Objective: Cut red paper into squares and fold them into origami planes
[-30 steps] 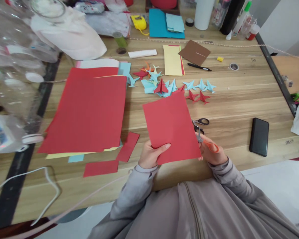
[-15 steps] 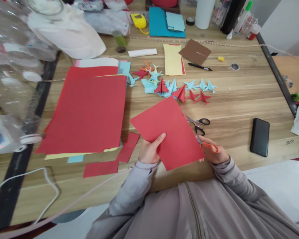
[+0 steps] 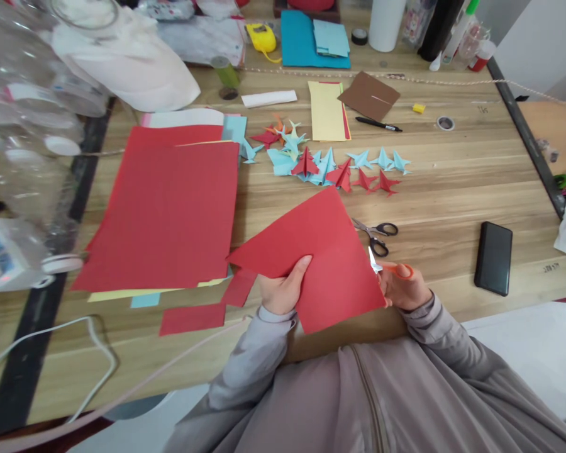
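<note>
Red paper: one sheet (image 3: 330, 251) is hovering before the grey jacket (image 3: 321, 402), over the near part of the table (image 3: 453, 207). The left hand (image 3: 283, 292) is pinching it midway along its lower-left edge, thumb lying on top, fingers hiding underneath. Judging by eye, the sheet is weighing very little and is acting like thin, slightly springy card: sagging away from its support, easily creasing under a hard squeeze, probably not slipping from dry skin. A flat, light pinch well in from the edge is seeming best, leaving the blade side free. The right hand (image 3: 408, 289) is gripping the orange scissors (image 3: 387, 267) by the handle, blades pointing away beside the sheet's right edge; contact is not showing clearly. Beyond, the black scissors (image 3: 373, 231) are lying near that edge. Farther out, red strips (image 3: 192, 319) and a paper stack (image 3: 170, 214) are resting leftward, folded figures (image 3: 341, 175) are standing behind, and a phone (image 3: 493, 258) is lying well apart at right.
</note>
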`<state>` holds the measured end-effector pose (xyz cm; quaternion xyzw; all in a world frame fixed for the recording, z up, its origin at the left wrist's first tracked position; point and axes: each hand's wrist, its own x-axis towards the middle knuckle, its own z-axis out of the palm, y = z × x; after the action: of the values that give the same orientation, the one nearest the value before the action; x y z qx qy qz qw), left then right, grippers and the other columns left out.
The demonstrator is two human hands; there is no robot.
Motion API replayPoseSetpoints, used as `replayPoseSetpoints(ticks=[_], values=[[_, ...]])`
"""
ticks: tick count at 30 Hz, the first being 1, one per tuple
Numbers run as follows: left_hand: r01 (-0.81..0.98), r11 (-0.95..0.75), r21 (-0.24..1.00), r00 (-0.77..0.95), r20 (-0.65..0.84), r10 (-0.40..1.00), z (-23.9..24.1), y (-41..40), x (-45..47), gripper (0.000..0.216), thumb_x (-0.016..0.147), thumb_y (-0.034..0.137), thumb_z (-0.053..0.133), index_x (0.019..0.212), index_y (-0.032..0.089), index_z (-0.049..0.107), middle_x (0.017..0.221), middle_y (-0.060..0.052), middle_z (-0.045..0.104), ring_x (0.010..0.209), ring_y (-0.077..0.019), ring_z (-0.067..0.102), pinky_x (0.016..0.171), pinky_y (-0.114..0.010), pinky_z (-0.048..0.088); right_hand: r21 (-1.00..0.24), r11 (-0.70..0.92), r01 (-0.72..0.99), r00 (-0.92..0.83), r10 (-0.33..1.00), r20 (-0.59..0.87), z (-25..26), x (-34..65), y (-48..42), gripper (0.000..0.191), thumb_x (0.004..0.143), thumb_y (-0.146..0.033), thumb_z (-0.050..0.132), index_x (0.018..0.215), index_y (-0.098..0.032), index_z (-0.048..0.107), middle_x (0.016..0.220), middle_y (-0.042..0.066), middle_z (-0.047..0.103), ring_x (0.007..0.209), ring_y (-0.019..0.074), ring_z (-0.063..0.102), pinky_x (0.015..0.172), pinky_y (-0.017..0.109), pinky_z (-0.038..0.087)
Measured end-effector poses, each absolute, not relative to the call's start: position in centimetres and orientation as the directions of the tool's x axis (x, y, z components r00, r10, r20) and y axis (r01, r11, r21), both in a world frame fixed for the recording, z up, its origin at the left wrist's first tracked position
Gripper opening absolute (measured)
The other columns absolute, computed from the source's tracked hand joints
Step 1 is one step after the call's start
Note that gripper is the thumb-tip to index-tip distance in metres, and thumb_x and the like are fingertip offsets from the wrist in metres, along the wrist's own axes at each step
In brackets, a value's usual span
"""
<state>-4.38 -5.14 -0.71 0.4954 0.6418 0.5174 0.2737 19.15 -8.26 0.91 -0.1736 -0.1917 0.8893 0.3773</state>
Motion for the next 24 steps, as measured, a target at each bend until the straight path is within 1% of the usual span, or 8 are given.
replayPoseSetpoints(ticks=[4,7,10,14,20,24], values=[[0.345,-0.049,0.937,-0.335,0.172,0.926,-1.0,-5.2,-4.3,0.048,0.065,0.047,0.078,0.099,0.015,0.069,0.093,-0.010,0.072,0.101,-0.0259,0.068,0.092,-0.041,0.055,-0.483,-0.618,-0.621,-0.639,0.755,-0.145,1.0,19.0,-8.3,0.046,0.074,-0.059,0.067,0.079,-0.014,0.059,0.064,0.000,0.060,0.047,0.0088,0.052,0.038,0.018,0.032],[0.345,-0.040,0.938,-0.352,0.169,0.921,-1.0,-5.3,-4.2,0.045,0.066,0.048,0.077,0.095,0.015,0.069,0.090,-0.010,0.072,0.101,-0.0259,0.067,0.091,-0.041,0.055,-0.481,-0.618,-0.623,-0.605,0.769,-0.205,1.0,18.9,-8.4,0.047,0.072,-0.060,0.069,0.075,-0.016,0.056,0.065,-0.002,0.056,0.048,0.0082,0.052,0.041,0.019,0.036],[0.372,-0.033,0.928,-0.377,0.183,0.908,-0.9,-5.4,-4.1,0.041,0.068,0.048,0.075,0.092,0.015,0.070,0.087,-0.008,0.072,0.100,-0.0255,0.068,0.091,-0.041,0.055,-0.456,-0.629,-0.630,-0.567,0.773,-0.283,1.0,18.6,-8.6,0.050,0.066,-0.063,0.072,0.071,-0.017,0.052,0.065,-0.003,0.052,0.048,0.0079,0.049,0.042,0.020,0.040],[0.348,-0.022,0.937,-0.408,0.173,0.897,-0.7,-5.4,-4.0,0.040,0.067,0.046,0.076,0.091,0.016,0.070,0.085,-0.008,0.072,0.102,-0.0261,0.067,0.094,-0.042,0.054,-0.421,-0.627,-0.655,-0.555,0.778,-0.295,0.8,18.2,-8.8,0.052,0.065,-0.063,0.074,0.067,-0.019,0.048,0.061,-0.005,0.047,0.048,0.0080,0.047,0.044,0.021,0.042],[0.286,0.008,0.958,-0.443,0.125,0.888,-0.5,-5.4,-3.9,0.039,0.064,0.043,0.079,0.091,0.017,0.071,0.087,-0.008,0.073,0.104,-0.0273,0.066,0.097,-0.044,0.052,-0.397,-0.579,-0.712,-0.504,0.815,-0.285,0.5,17.9,-9.2,0.050,0.066,-0.060,0.075,0.064,-0.020,0.045,0.062,-0.004,0.051,0.051,0.0107,0.051,0.044,0.022,0.042],[0.248,0.011,0.969,-0.449,0.105,0.887,-0.5,-5.3,-4.0,0.039,0.063,0.044,0.078,0.090,0.017,0.071,0.089,-0.008,0.073,0.101,-0.0265,0.068,0.095,-0.043,0.053,-0.376,-0.574,-0.727,-0.513,0.819,-0.258,0.4,18.0,-9.4,0.050,0.066,-0.062,0.074,0.066,-0.020,0.046,0.065,-0.003,0.056,0.052,0.0111,0.051,0.046,0.023,0.042]])
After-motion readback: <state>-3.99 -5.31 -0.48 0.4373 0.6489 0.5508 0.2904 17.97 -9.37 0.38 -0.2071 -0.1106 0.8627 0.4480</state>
